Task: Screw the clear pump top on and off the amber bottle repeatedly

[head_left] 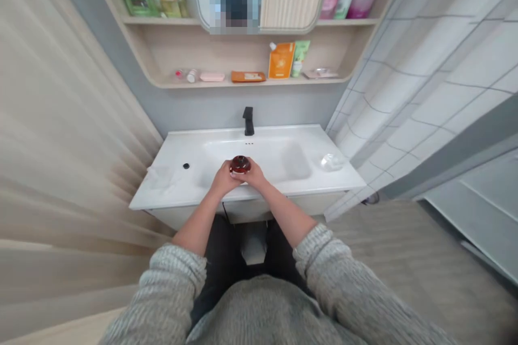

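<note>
Both of my hands are wrapped round a glossy reddish-brown bottle (241,163), seen from above over the front part of the white sink basin (267,153). Its dark top faces up towards me. My left hand (225,179) grips it from the left side, and my right hand (254,174) grips it from the right. The fingers close under and around it, so its lower part is hidden. Beyond the hands, a black faucet (248,121) stands at the back of the basin.
On the counter's right lies a crumpled clear plastic thing (332,161). A small round black piece (186,166) is on the left, near a pale translucent item (159,177). Above, a shelf (182,85) carries an orange pouch (281,60), a green tube (299,58) and an orange packet (248,76).
</note>
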Action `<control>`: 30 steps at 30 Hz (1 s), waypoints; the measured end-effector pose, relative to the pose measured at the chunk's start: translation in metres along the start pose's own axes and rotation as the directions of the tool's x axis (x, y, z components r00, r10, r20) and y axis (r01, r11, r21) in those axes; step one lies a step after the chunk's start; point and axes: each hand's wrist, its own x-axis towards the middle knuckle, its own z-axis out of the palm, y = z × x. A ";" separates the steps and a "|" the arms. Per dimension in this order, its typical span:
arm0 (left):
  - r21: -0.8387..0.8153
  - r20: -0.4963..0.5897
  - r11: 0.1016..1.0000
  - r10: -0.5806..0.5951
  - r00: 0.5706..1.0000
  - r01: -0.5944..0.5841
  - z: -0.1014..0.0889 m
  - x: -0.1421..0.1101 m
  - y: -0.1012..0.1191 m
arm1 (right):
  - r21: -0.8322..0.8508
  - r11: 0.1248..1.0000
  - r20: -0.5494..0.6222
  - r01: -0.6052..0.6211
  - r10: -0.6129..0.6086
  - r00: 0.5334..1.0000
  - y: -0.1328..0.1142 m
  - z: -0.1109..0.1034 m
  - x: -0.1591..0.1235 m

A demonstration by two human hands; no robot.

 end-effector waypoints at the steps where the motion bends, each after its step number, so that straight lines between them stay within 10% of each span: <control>1: -0.035 0.007 0.999 0.032 0.999 -0.032 0.000 0.000 -0.002 | 0.015 1.000 -0.020 0.002 -0.002 1.000 -0.001 -0.004 -0.001; 16: 0.182 -0.188 0.965 -0.152 0.970 0.186 -0.010 0.006 -0.006 | 0.072 0.994 -0.178 -0.085 0.097 0.979 0.031 -0.074 -0.008; 25: 0.651 -0.028 0.704 -0.352 0.936 0.284 -0.112 0.041 -0.066 | 0.094 0.993 -0.088 -0.076 0.084 0.993 0.030 -0.074 -0.009; 30: 0.759 0.088 0.593 -0.502 0.860 0.269 -0.134 0.049 -0.091 | 0.088 0.993 -0.066 -0.074 0.080 0.995 0.031 -0.074 -0.008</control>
